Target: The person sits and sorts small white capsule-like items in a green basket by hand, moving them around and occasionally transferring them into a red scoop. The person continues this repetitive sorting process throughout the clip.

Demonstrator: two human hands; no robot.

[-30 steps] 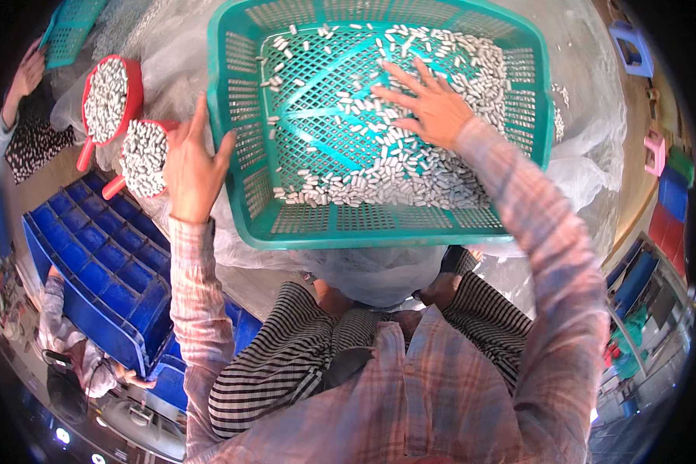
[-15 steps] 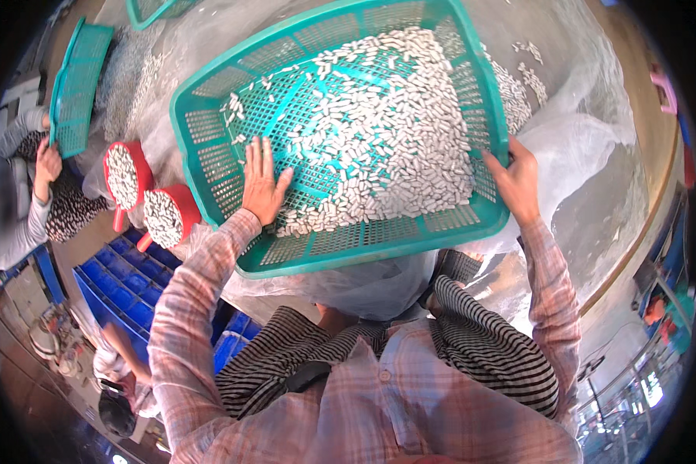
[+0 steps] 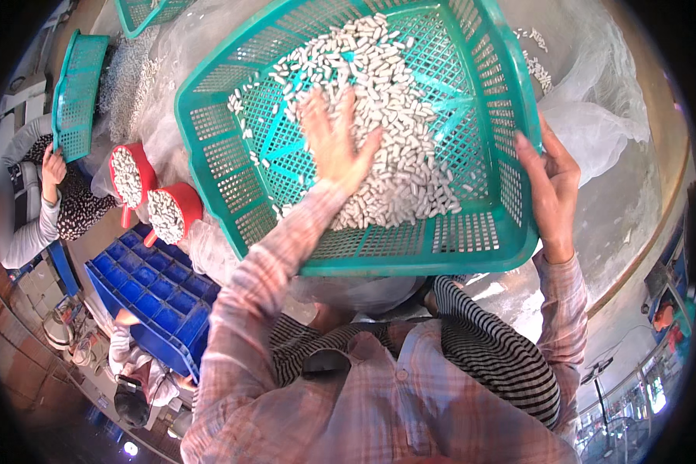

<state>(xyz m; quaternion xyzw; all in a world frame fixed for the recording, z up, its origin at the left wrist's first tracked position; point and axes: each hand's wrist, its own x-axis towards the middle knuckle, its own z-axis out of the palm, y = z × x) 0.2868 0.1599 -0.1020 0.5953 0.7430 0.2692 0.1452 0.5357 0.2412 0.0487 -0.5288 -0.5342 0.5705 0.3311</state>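
Observation:
A large green slotted plastic basket (image 3: 516,116) is tilted in front of me, with many small white capsule-shaped pieces (image 3: 414,155) spread over its mesh bottom. Inside it, my left hand (image 3: 334,143) lies on the pieces, fingers spread and slightly blurred. At the right side, my right hand (image 3: 555,185) grips the basket wall, its thumb over the rim and its other fingers partly hidden. The pieces form a band from the far middle to the near right, leaving mesh showing on both sides.
Two red scoops (image 3: 195,203) full of white pieces stand to the left. Nearer is a blue divided tray (image 3: 143,334), with another person beside it. At far left, a co-worker's hand (image 3: 52,167) holds a green basket (image 3: 81,93). Clear plastic sheeting (image 3: 595,135) covers the work surface.
My left hand has moved right and away from me, from the basket's left side onto the pieces. The pieces have shifted off the right side. The basket has moved slightly right.

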